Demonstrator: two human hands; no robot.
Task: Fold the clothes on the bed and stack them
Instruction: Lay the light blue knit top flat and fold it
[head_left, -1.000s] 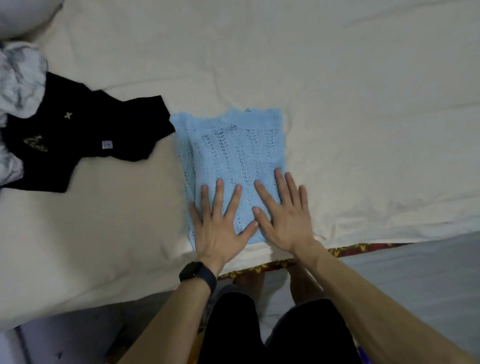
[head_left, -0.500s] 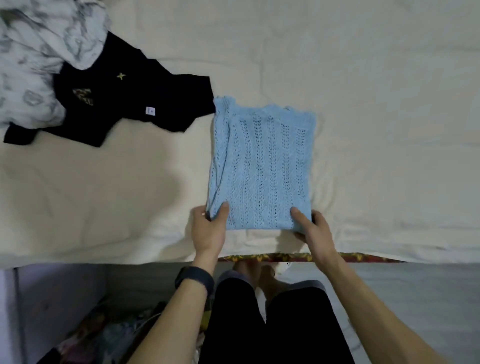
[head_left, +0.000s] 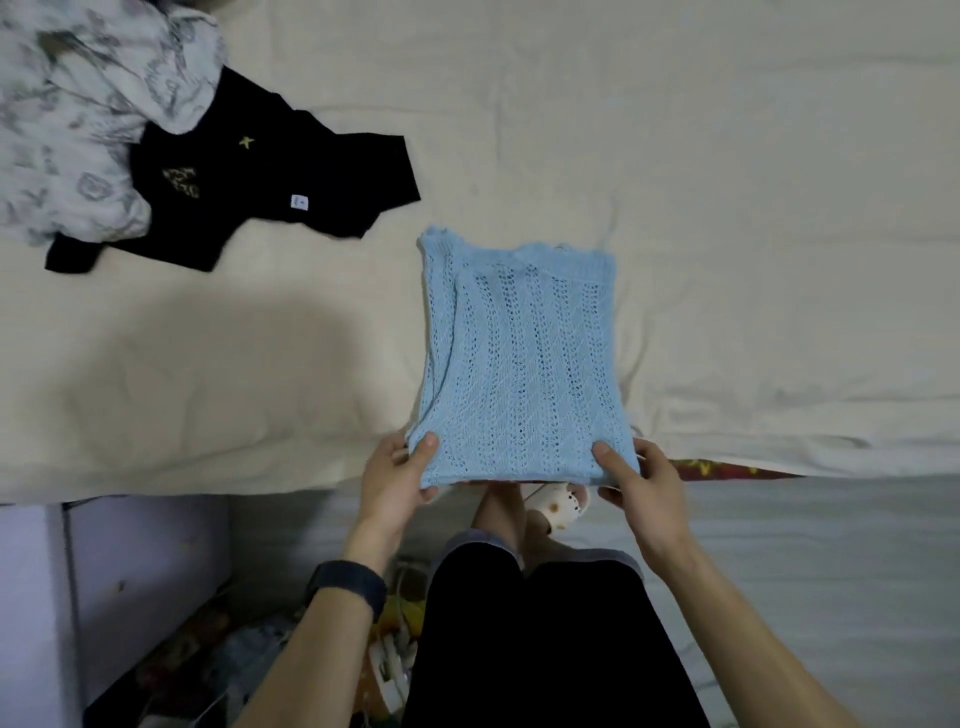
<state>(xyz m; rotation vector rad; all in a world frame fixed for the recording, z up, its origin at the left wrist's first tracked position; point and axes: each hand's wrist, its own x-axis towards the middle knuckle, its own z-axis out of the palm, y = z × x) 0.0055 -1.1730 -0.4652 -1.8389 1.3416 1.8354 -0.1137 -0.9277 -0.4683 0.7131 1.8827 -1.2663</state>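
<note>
A folded light-blue knit top (head_left: 522, 358) lies on the cream bed sheet (head_left: 727, 208) near the bed's front edge. My left hand (head_left: 397, 475) pinches its near left corner, thumb on top and fingers underneath. My right hand (head_left: 641, 486) pinches the near right corner the same way. The near edge of the top is lifted just past the bed's edge. A black T-shirt (head_left: 249, 187) lies unfolded at the upper left, partly under a white patterned garment (head_left: 88, 119).
The bed's front edge runs across the middle of the view. Below it are grey floor, a pale lilac cabinet (head_left: 104, 587) at the left, and clutter by my legs. A white slipper (head_left: 558, 504) is under the blue top's edge.
A second ago both hands pressed flat on the blue top. They have since slid to its near corners and gripped them, lifting the near edge. The camera view has shifted.
</note>
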